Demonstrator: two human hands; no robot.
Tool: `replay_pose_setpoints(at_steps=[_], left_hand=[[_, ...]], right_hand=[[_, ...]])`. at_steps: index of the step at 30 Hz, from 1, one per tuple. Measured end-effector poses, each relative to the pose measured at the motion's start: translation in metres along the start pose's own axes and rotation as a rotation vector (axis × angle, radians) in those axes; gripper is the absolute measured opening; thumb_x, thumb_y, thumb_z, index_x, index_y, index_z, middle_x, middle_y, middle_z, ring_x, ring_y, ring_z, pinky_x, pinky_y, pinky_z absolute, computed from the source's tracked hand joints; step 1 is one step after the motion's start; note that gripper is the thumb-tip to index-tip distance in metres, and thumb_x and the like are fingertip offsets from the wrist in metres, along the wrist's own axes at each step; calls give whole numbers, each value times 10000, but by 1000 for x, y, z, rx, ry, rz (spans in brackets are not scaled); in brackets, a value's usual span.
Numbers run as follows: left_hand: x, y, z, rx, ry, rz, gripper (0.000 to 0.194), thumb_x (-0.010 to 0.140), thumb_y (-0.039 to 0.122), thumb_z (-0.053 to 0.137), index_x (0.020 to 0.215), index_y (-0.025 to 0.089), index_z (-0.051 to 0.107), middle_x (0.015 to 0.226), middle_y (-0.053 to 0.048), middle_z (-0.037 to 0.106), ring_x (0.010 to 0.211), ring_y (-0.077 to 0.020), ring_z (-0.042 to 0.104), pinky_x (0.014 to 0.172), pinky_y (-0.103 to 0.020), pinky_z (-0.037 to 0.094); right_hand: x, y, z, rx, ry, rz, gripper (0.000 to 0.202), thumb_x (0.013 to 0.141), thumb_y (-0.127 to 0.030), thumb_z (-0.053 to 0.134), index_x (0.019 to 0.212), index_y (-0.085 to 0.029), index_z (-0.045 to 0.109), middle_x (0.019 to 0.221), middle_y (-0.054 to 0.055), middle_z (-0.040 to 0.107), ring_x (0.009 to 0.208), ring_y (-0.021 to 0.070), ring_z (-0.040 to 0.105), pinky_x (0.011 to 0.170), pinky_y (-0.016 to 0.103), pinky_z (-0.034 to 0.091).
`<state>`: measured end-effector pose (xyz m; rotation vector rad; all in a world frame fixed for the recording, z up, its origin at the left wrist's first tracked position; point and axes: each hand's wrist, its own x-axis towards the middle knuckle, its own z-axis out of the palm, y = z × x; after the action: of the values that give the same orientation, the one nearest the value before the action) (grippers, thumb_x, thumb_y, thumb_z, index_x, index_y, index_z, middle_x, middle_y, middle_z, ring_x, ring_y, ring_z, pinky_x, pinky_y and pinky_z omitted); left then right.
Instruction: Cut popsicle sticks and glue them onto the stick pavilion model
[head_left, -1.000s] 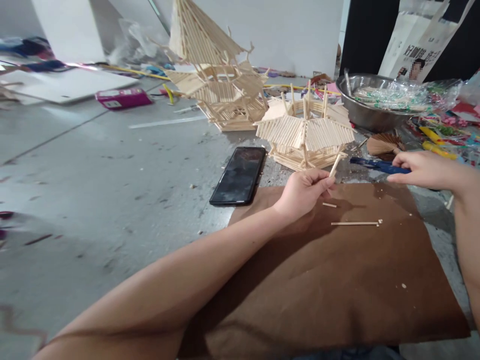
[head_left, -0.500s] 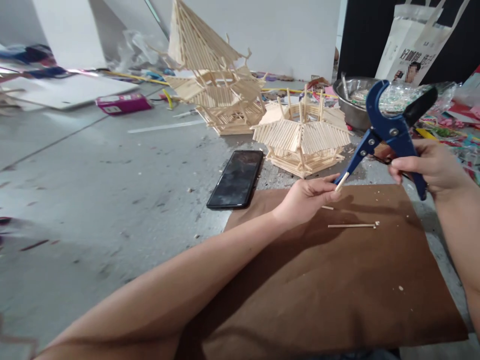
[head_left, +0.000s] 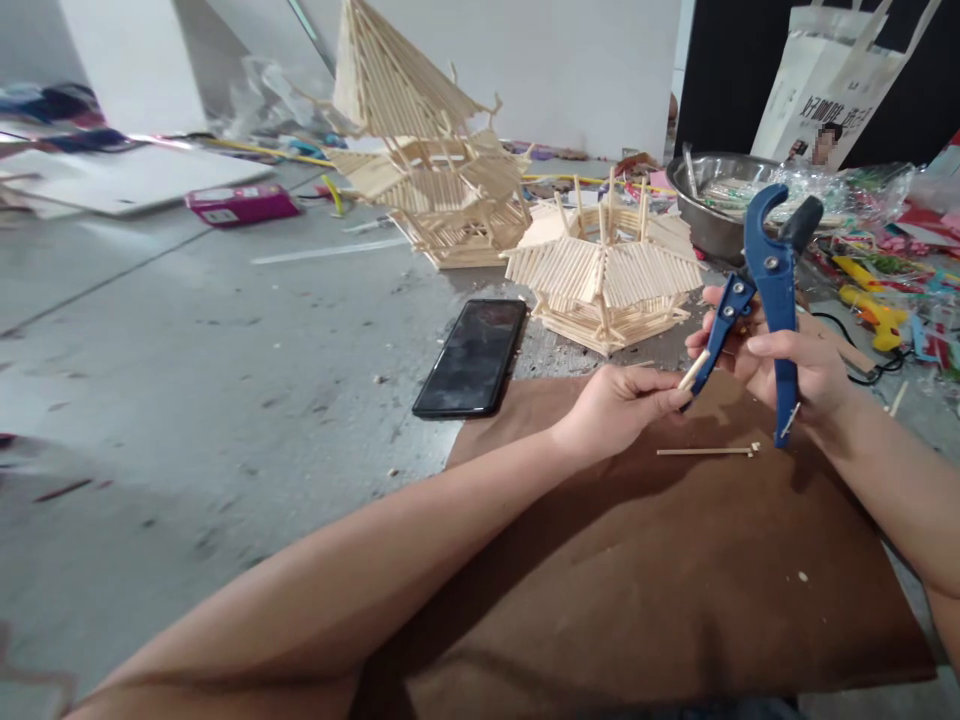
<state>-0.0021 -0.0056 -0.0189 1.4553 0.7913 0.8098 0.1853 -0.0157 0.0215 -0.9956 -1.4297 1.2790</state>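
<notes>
My left hand (head_left: 611,412) pinches a short pale wooden stick (head_left: 694,370) against one handle of a blue pipe cutter (head_left: 776,270). The cutter stands upright with its hooked jaw at the top and its handles spread apart. My right hand (head_left: 806,375) is around the other handle, thumb laid across it, some fingers stretched behind the tool. Below the hands, a thin wooden stick (head_left: 703,451) lies on a brown sheet (head_left: 675,580), small chips at its right end. Just beyond them stands a small stick-built pavilion (head_left: 604,270).
A taller stick-built tower (head_left: 442,180) stands behind. A black phone (head_left: 472,357) lies by the sheet's left corner. At the right are a metal bowl (head_left: 709,225), a yellow glue gun (head_left: 877,315) with a black cord, and plastic scraps. A purple box (head_left: 241,205) lies far left.
The cutter has turned more upright, its head shifting slightly down. My right hand has moved left and lower, its palm turning up. The left hand has barely moved, still pinching the stick.
</notes>
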Motion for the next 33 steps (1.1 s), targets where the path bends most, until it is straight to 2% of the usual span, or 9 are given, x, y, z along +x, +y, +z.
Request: replay_pose_setpoints(at_steps=[2,4,6,8,12,16,21,33], left_hand=[[3,3,-3,-39,14,-28,222,694,332,651,721,112,665,687,-37,675,540,-97,607,538,-206,502],[6,7,-8,-105,47,-26,237,690,344,653,681,109,628,628,-18,652,482,-85,588,497,-204,498],[9,11,-12,-142,70,-19,244,689,342,656,658,107,599,590,-4,634,459,-76,575,486,-201,499],[10,14,-14,-152,78,-24,230,696,319,656,652,105,582,576,4,627,456,-69,572,485,-190,496],[10,19,-16,-173,68,-26,179,727,248,632,651,99,566,547,11,616,449,-63,577,491,-173,487],[11,18,-18,-170,14,-24,158,743,232,618,674,100,566,550,8,622,468,-72,593,504,-180,491],[10,14,-19,-109,-68,-30,181,748,229,608,628,101,565,569,3,627,483,-67,596,520,-184,498],[11,11,-22,-73,-109,46,215,725,281,635,614,106,576,568,5,626,487,-78,602,552,-205,533]], right_hand=[[1,3,-5,-189,114,-28,368,641,-323,555,998,-235,541,857,28,593,787,213,592,721,398,472],[3,6,-15,-498,187,-80,312,649,-296,584,950,-227,543,800,21,576,744,203,575,724,384,463],[6,9,-25,-783,159,-150,277,666,-261,563,941,-228,540,786,25,579,742,206,567,724,374,455],[9,12,-33,-992,86,-214,325,666,-227,538,991,-221,527,840,45,596,786,221,572,738,375,450],[11,14,-37,-1247,-44,-279,444,649,-207,519,1091,-189,492,997,93,596,898,251,569,786,385,438],[11,19,-37,-1294,-151,-310,484,652,-199,509,1133,-163,465,1036,116,579,947,252,556,813,376,435],[11,23,-34,-1273,-241,-346,489,642,-161,511,1126,-201,447,1010,88,576,932,236,552,798,363,440],[4,16,-24,-1351,-242,-362,411,659,-181,488,1070,-170,476,963,98,592,907,237,564,747,337,446]])
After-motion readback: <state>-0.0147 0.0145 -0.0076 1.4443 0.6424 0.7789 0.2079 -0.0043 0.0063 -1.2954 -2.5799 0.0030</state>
